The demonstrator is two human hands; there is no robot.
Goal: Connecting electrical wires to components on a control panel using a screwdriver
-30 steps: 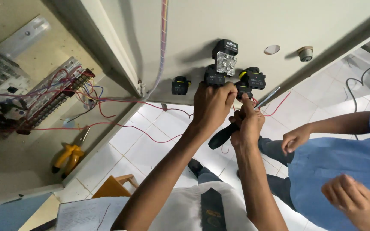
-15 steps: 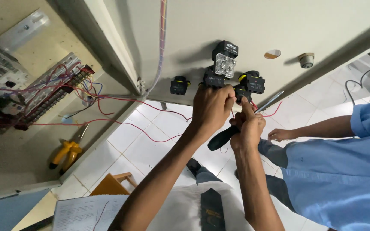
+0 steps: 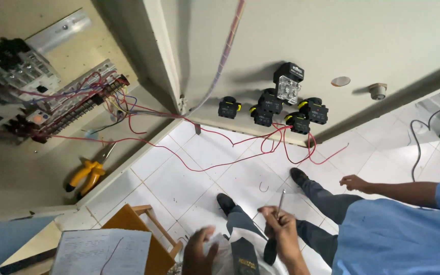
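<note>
My right hand (image 3: pixel 280 227) is low in the view, closed around a screwdriver (image 3: pixel 271 248) with a black handle; its thin shaft points up toward the door. My left hand (image 3: pixel 198 250) is blurred, held in front of my white shirt, with nothing in it and the thumb apart. Both hands are well below the black switch blocks (image 3: pixel 286 104) mounted on the inside of the beige cabinet door (image 3: pixel 362 40). Loose red wires (image 3: pixel 260 145) hang in loops from those blocks.
Inside the cabinet at left are a wired terminal strip (image 3: pixel 77 104) and yellow-handled pliers (image 3: pixel 85 173). A paper sheet (image 3: pixel 103 252) lies on a wooden stool (image 3: pixel 146 226). A co-worker in blue (image 3: pixel 388 239) stands at right, one hand (image 3: pixel 355 182) stretched out. The floor is white tile (image 3: pixel 179 178).
Both my hands have come down from the switch blocks on the door to near my chest, the right one still holding the screwdriver. The view has shifted lower.
</note>
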